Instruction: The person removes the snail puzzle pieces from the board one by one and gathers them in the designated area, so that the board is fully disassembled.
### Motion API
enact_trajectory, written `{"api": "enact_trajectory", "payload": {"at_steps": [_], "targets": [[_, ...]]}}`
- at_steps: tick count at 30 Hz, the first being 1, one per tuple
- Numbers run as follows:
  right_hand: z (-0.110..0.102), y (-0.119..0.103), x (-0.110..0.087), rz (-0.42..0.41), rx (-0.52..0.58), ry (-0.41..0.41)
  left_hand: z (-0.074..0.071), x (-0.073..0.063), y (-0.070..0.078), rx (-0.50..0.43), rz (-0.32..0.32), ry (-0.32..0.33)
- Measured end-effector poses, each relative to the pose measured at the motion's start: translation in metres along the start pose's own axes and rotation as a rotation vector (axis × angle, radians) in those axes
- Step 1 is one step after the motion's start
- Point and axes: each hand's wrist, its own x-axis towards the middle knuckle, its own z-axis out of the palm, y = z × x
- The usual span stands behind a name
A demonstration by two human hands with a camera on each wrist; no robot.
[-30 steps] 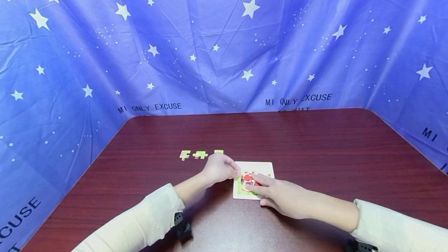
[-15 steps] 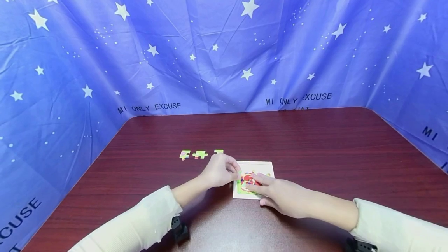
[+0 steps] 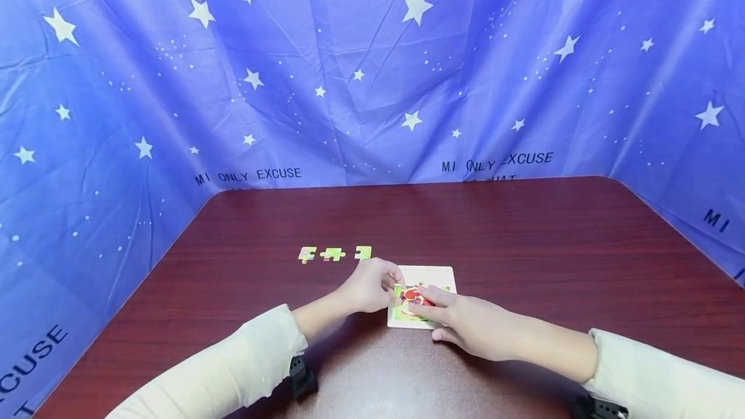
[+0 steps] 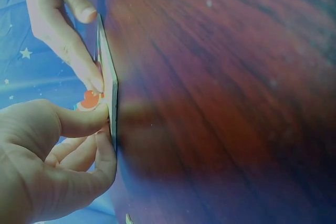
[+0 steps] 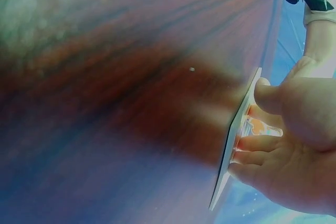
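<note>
A small square puzzle board [image 3: 427,273] with a pale rim lies on the table, holding a red, white and green picture. My left hand [image 3: 370,284] is at its left edge, thumb and fingers pinching a puzzle piece [image 4: 90,99] with a red print. That piece stands tilted up from the board in both wrist views, partly hidden by the thumb. My right hand [image 3: 480,327] rests on the right side of the board, its fingers stretched over the picture and its thumb near the front edge. The fingers cover part of the picture.
Behind the left hand lie three loose green puzzle pieces: a left one [image 3: 307,253], a middle one [image 3: 333,254] and a right one [image 3: 363,252]. The dark red wooden table [image 3: 262,225] ends at a blue star-patterned curtain [image 3: 349,115].
My left hand has shifted slightly right and nearer along the board's edge, uncovering more of the right loose piece. My right hand stays in place on the board.
</note>
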Motion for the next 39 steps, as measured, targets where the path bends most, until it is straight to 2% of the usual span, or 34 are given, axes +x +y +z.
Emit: {"api": "enact_trajectory", "payload": {"at_steps": [2,9,13,21,30,35,39], "targets": [[0.000,0.000,0.000,0.002,-0.004,0.002,0.001,0.000,0.002,0.029,0.014,0.004],[0.000,0.000,0.000,0.014,0.001,-0.002,0.003,-0.001,0.006,0.060,-0.029,-0.006],[0.000,0.000,0.000,0.014,-0.006,0.000,0.003,-0.001,0.005,0.079,-0.026,-0.001],[-0.001,0.000,0.000,0.006,0.001,-0.002,-0.001,0.001,-0.001,0.009,0.013,-0.014],[0.001,-0.001,-0.001,-0.007,-0.019,0.003,-0.005,0.002,-0.004,-0.098,-0.174,0.025],[0.001,-0.001,-0.002,-0.015,-0.028,0.012,-0.010,0.001,-0.006,-0.140,-0.237,0.063],[0.000,-0.001,-0.002,-0.009,-0.029,0.009,-0.016,0.001,-0.007,-0.250,-0.276,0.063]]}}
